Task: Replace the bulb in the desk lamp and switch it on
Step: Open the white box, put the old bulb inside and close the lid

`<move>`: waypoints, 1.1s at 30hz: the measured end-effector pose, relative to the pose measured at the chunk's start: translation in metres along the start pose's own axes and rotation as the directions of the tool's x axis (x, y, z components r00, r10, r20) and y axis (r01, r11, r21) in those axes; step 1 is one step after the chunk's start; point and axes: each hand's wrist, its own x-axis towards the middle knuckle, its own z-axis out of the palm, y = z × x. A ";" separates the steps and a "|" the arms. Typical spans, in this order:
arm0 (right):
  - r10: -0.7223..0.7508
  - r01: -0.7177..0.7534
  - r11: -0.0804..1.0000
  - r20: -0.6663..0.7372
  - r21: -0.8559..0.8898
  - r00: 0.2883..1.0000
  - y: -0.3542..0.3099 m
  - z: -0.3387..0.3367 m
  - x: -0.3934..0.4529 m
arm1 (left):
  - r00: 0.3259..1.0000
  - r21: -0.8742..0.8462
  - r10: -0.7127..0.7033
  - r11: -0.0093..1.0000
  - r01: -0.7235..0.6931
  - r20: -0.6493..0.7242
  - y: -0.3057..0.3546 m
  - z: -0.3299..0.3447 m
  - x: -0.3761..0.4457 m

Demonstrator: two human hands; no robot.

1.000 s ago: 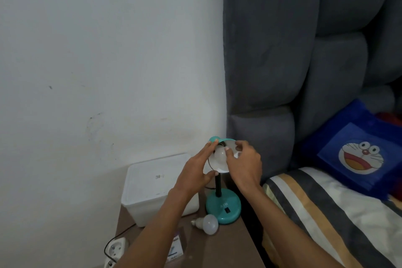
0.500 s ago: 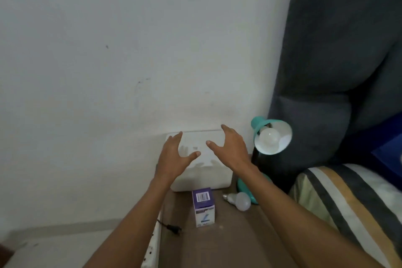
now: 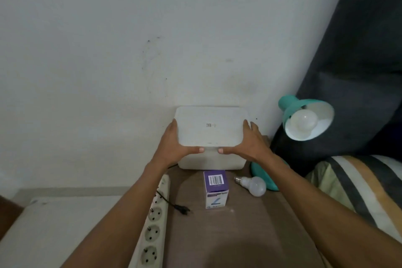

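White box lid (image 3: 210,129) gripped by left hand (image 3: 174,144) and right hand (image 3: 250,143); bulb (image 3: 304,119) fitted, unplugged plug (image 3: 182,210) judged next

Dim, flat indoor light, soft shadows on the brown tabletop (image 3: 250,235), wide-angle bending at the edges.
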 end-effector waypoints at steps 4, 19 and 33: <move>-0.023 0.023 1.000 -0.055 0.004 0.998 0.003 0.002 -0.001 | 0.999 0.006 -0.009 1.000 0.009 -0.036 0.000 0.002 -0.002; -0.173 0.216 0.965 -0.259 0.147 0.950 -0.020 -0.024 -0.044 | 0.990 0.100 0.113 0.990 -0.104 -0.089 0.044 -0.036 -0.024; -0.247 0.312 0.932 -0.304 0.184 0.920 0.023 0.007 -0.231 | 0.991 0.102 0.095 0.991 -0.085 -0.096 0.064 -0.018 -0.224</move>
